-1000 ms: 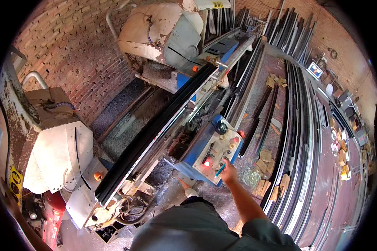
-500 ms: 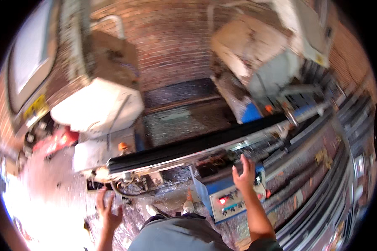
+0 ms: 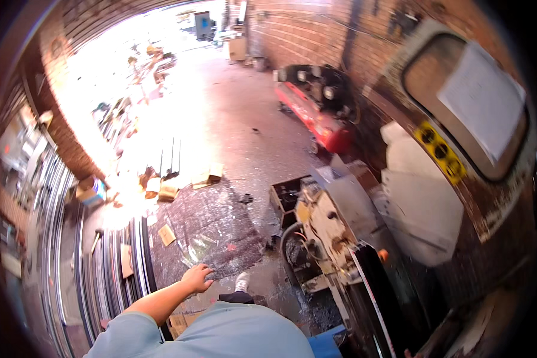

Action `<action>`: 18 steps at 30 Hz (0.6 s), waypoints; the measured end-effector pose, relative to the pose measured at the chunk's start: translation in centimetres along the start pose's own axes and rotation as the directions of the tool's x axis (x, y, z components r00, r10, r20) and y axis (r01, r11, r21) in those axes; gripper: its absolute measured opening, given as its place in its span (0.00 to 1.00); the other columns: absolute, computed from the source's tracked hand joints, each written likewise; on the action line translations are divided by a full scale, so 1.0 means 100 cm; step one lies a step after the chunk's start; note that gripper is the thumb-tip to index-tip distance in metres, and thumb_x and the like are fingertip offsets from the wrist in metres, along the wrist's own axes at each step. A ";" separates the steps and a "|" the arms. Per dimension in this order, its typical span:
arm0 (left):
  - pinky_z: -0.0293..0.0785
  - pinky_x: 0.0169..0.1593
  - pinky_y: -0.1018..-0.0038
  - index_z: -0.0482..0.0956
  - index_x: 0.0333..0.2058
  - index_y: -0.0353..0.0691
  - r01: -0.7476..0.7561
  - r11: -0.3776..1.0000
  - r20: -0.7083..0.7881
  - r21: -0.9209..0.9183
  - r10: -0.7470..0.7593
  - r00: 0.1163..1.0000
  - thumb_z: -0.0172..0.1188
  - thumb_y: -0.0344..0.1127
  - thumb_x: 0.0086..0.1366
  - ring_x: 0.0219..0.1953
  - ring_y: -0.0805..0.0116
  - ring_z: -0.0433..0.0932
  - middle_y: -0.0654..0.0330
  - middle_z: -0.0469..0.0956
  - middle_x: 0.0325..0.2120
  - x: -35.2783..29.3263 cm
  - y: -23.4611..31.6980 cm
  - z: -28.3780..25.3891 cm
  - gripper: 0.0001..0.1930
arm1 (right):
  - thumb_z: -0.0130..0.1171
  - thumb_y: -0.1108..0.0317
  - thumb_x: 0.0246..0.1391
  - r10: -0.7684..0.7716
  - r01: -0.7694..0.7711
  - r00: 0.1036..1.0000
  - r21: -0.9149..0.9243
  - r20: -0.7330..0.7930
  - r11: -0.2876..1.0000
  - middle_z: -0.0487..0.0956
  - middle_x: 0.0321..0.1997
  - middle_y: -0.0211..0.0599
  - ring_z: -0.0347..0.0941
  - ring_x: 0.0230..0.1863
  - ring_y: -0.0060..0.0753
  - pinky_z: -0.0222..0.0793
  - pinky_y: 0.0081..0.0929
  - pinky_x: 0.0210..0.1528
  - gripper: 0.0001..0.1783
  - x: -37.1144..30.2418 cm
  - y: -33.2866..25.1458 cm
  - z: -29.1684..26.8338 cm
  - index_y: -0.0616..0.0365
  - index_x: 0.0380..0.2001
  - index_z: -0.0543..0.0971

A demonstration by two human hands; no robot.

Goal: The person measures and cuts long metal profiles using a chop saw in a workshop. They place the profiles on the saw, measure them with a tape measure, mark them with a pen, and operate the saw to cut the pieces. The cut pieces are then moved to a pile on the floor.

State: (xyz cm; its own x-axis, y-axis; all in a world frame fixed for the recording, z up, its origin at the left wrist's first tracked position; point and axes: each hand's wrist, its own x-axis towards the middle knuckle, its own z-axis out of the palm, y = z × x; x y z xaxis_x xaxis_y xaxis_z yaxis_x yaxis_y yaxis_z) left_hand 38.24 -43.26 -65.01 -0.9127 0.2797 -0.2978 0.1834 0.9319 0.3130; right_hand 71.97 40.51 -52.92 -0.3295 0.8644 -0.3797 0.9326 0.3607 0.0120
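My left hand (image 3: 197,278) hangs in the air in front of me, holding nothing, its fingers loosely spread. Below it lies a wet, dark, littered floor (image 3: 215,238). My right hand is out of sight. To my right runs a long machine (image 3: 328,230) with a pale, worn end and a hose. Black bars (image 3: 379,274) lie along its length. A shoe (image 3: 242,281) of mine shows just ahead of my body.
Long metal profiles (image 3: 104,268) are stacked on the left. A red air compressor (image 3: 313,116) stands by the brick wall. A machine hood with a window (image 3: 420,137) rises at right. Cardboard pieces (image 3: 167,234) and boxes lie ahead, toward a bright doorway.
My view has swung left, from the machine and its blue control box toward the bright doorway. My right hand has left the view; my left hand stays open.
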 end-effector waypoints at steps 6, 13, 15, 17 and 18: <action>0.70 0.58 0.60 0.79 0.50 0.46 0.046 0.987 0.052 -0.152 -0.039 0.998 0.61 0.50 0.58 0.54 0.51 0.73 0.55 0.75 0.52 -0.021 -0.050 0.036 0.23 | 0.49 0.35 0.59 -0.394 0.393 0.919 -0.058 -0.010 0.918 0.78 0.46 0.67 0.74 0.52 0.64 0.68 0.44 0.57 0.41 -0.135 -0.151 -0.043 0.71 0.44 0.80; 0.72 0.53 0.62 0.80 0.46 0.43 -0.281 0.887 -0.261 -0.367 0.192 0.946 0.60 0.43 0.64 0.49 0.55 0.76 0.56 0.78 0.46 0.044 -0.075 -0.043 0.15 | 0.53 0.36 0.57 -0.563 0.542 0.815 -0.163 -0.140 0.825 0.81 0.33 0.52 0.77 0.39 0.60 0.71 0.49 0.41 0.30 -0.261 -0.342 -0.015 0.54 0.33 0.84; 0.74 0.49 0.64 0.80 0.42 0.41 -0.331 0.801 -0.303 -0.500 0.196 0.933 0.60 0.40 0.65 0.45 0.56 0.78 0.55 0.80 0.42 0.060 -0.070 -0.110 0.11 | 0.53 0.35 0.56 -0.597 0.574 0.793 -0.176 -0.121 0.800 0.81 0.32 0.51 0.77 0.38 0.59 0.72 0.49 0.41 0.29 -0.288 -0.390 0.008 0.52 0.33 0.83; 0.74 0.44 0.68 0.80 0.37 0.38 -0.405 0.587 -0.382 -0.701 0.172 0.908 0.61 0.34 0.65 0.38 0.58 0.79 0.55 0.80 0.36 0.065 -0.064 -0.185 0.06 | 0.54 0.35 0.56 -0.636 0.611 0.766 -0.199 -0.097 0.766 0.81 0.31 0.51 0.77 0.38 0.60 0.72 0.49 0.40 0.29 -0.314 -0.441 0.037 0.51 0.34 0.83; 0.74 0.42 0.69 0.79 0.37 0.36 -0.551 0.478 -0.510 -0.684 0.226 0.830 0.61 0.29 0.64 0.36 0.58 0.79 0.55 0.80 0.34 0.065 -0.062 -0.218 0.04 | 0.54 0.35 0.56 -0.646 0.621 0.761 -0.221 -0.060 0.752 0.81 0.31 0.52 0.77 0.38 0.60 0.71 0.50 0.41 0.29 -0.332 -0.467 0.048 0.50 0.34 0.83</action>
State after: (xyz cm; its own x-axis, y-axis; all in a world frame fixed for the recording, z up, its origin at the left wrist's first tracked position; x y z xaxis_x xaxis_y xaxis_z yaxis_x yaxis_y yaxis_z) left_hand 23.24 -52.25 -49.26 -0.9021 0.3249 0.2839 0.3409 0.1334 0.9306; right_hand 40.11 -6.74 -45.35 -0.8622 0.4456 -0.2410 0.4639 0.8856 -0.0224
